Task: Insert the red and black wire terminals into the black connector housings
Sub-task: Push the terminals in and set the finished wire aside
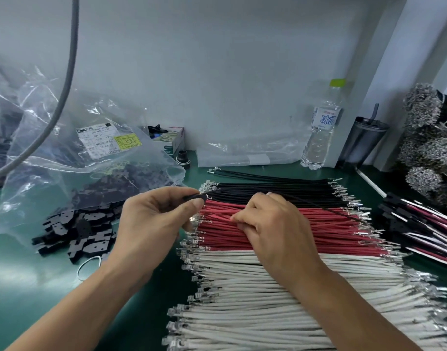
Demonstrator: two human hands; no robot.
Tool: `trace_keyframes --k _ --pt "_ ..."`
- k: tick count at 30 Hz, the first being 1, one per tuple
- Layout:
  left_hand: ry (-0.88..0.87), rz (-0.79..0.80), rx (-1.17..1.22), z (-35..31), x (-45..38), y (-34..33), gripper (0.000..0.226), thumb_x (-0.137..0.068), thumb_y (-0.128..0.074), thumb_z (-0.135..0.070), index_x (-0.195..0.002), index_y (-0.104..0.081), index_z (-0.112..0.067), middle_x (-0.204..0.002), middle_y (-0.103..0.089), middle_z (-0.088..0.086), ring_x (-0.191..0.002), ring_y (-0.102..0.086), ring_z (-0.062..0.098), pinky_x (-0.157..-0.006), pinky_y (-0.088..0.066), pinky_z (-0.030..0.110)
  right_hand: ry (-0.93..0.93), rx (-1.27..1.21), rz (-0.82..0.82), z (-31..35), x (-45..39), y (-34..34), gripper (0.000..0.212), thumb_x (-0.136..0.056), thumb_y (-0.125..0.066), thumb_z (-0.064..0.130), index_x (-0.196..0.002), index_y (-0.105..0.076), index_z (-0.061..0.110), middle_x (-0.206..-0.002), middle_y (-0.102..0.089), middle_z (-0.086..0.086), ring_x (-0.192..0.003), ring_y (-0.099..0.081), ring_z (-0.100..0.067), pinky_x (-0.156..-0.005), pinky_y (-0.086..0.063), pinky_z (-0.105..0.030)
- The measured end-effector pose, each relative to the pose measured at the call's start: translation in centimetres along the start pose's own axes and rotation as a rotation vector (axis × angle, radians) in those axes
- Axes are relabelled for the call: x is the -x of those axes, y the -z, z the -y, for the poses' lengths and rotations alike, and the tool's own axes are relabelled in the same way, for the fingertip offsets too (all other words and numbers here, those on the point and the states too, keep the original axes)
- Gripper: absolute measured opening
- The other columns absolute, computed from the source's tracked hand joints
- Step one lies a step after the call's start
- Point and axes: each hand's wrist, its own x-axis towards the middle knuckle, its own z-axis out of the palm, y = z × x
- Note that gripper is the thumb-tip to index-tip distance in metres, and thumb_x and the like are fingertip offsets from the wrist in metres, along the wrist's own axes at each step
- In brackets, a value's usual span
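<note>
We note a clear plastic bag [73,158] spilling black connector housings [75,234] near the bench's left edge. Left hand [151,224] pinches a housing with black wire [293,197]; right hand [275,224] fingers close on red wires [331,239].

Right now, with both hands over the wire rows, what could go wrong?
1. The left hand pinches a connector housing with a black wire draped across the red wires; dragging it may snag other terminals.
2. The right hand presses into the red row and could scatter it.
3. The water bottle stands nearby; a knock could topple it.
</note>
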Motion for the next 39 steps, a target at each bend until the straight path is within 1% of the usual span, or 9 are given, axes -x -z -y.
trace_keyframes --k 6,11,14,17,23,27,30,33,39 --pt "0.013 -0.021 0.065 -0.2 -0.4 0.5 0.026 -0.066 -0.083 -0.029 -0.089 -0.084 -0.018 -0.08 -0.078 0.013 -0.057 -0.063 0.015 -0.046 -0.05 0.022 -0.015 -0.066 -0.065 -0.7 0.2 1.1 0.012 -0.088 -0.076 0.014 -0.097 -0.081 0.022 -0.086 -0.067 0.012 -0.081 -0.061 -0.009 -0.063 -0.056 -0.029" --pt "0.04 -0.034 0.159 -0.4 -0.7 0.8 0.026 -0.071 -0.081 -0.025 -0.096 -0.083 -0.019 -0.082 -0.078 0.014 -0.059 -0.065 0.017 -0.047 -0.051 0.024 -0.005 -0.109 -0.075 -0.9 -0.2 1.7 0.028 -0.09 -0.072 0.004 -0.11 -0.078 0.022 -0.084 -0.057 0.009 -0.074 -0.054 -0.005 -0.061 -0.051 -0.023" --pt "0.066 -0.038 0.162 -0.5 -0.7 0.8 0.021 -0.072 -0.079 -0.024 -0.092 -0.084 -0.018 -0.082 -0.078 0.013 -0.059 -0.066 0.016 -0.047 -0.052 0.023 -0.064 -0.11 -0.018 -0.6 -0.2 2.0 0.013 -0.093 -0.07 0.026 -0.103 -0.077 0.031 -0.081 -0.053 0.014 -0.068 -0.05 0.0 -0.057 -0.035 -0.012" --pt "0.081 -0.044 0.183 -0.7 -0.6 0.8 0.021 -0.07 -0.079 -0.024 -0.089 -0.084 -0.017 -0.08 -0.077 0.012 -0.057 -0.065 0.015 -0.045 -0.051 0.023 -0.092 -0.123 -0.035 -0.9 -0.3 2.2 0.008 -0.091 -0.07 0.037 -0.092 -0.077 0.033 -0.078 -0.053 0.015 -0.066 -0.052 0.001 -0.056 -0.035 -0.014" --pt "0.134 0.005 0.211 -0.8 -0.5 0.9 0.027 -0.069 -0.079 -0.023 -0.092 -0.083 -0.01 -0.08 -0.075 0.014 -0.058 -0.063 0.016 -0.047 -0.051 0.023 -0.081 -0.145 0.036 -0.9 -0.3 2.9 0.035 -0.092 -0.051 0.057 -0.096 -0.079 0.035 -0.079 -0.05 0.013 -0.067 -0.05 -0.001 -0.056 -0.034 -0.017" --pt "0.168 0.086 0.234 -1.0 -0.4 0.9 0.029 -0.07 -0.077 -0.021 -0.094 -0.082 -0.006 -0.079 -0.074 0.014 -0.058 -0.062 0.017 -0.047 -0.051 0.024 -0.076 -0.201 0.017 -0.7 -0.1 4.1 0.031 -0.094 -0.052 0.048 -0.098 -0.077 0.031 -0.086 -0.054 0.017 -0.077 -0.057 -0.004 -0.063 -0.04 -0.017" --pt "0.174 0.134 0.234 -1.1 -0.3 1.0 0.029 -0.07 -0.078 -0.022 -0.094 -0.081 -0.005 -0.079 -0.073 0.014 -0.058 -0.062 0.017 -0.048 -0.051 0.024 -0.067 -0.228 0.019 -0.5 0.4 4.5 0.019 -0.098 -0.056 0.032 -0.105 -0.074 0.029 -0.095 -0.06 0.02 -0.087 -0.061 -0.004 -0.071 -0.051 -0.026" --pt "0.186 0.191 0.231 -1.2 -0.1 1.0 0.032 -0.068 -0.079 -0.023 -0.094 -0.081 -0.005 -0.079 -0.073 0.014 -0.057 -0.061 0.018 -0.048 -0.051 0.024 -0.053 -0.235 0.017 -0.2 0.5 4.6 0.022 -0.101 -0.056 0.022 -0.115 -0.071 0.031 -0.095 -0.059 0.018 -0.082 -0.06 -0.008 -0.069 -0.052 -0.031" --pt "0.221 0.297 0.234 -1.1 0.2 0.8 0.036 -0.069 -0.081 -0.023 -0.098 -0.08 -0.002 -0.079 -0.071 0.016 -0.056 -0.059 0.018 -0.047 -0.049 0.025 -0.047 -0.286 -0.03 0.0 0.7 4.8 0.01 -0.096 -0.067 0.025 -0.099 -0.076 0.026 -0.089 -0.06 0.017 -0.081 -0.061 -0.008 -0.066 -0.05 -0.025"
